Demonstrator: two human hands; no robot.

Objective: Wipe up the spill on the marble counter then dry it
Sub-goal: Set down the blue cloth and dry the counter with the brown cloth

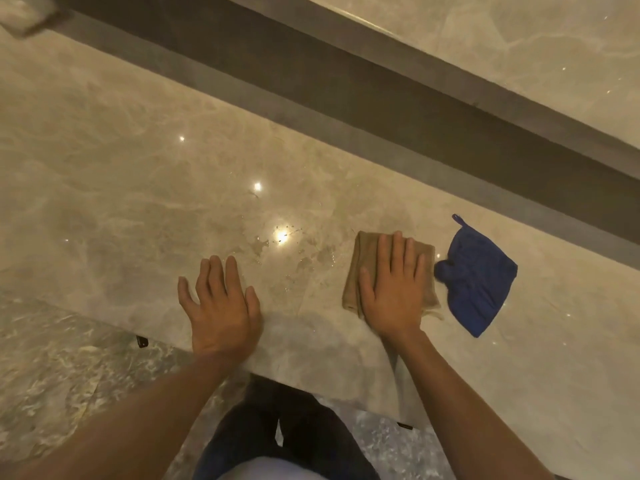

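A wet spill (277,247) of small puddles and droplets glistens on the beige marble counter (121,188), between my two hands. My right hand (394,289) lies flat, fingers spread, on top of a folded tan cloth (360,265) just right of the spill. Beside that cloth, further right, a crumpled blue cloth (481,282) with a small hanging loop lies untouched. My left hand (221,306) rests flat on the bare counter left of the spill, holding nothing.
A dark recessed channel (346,88) runs diagonally behind the counter, with a second marble ledge (519,39) beyond it. The counter's front edge (311,372) is near my body; grey stone floor (52,375) and my dark trousers show below.
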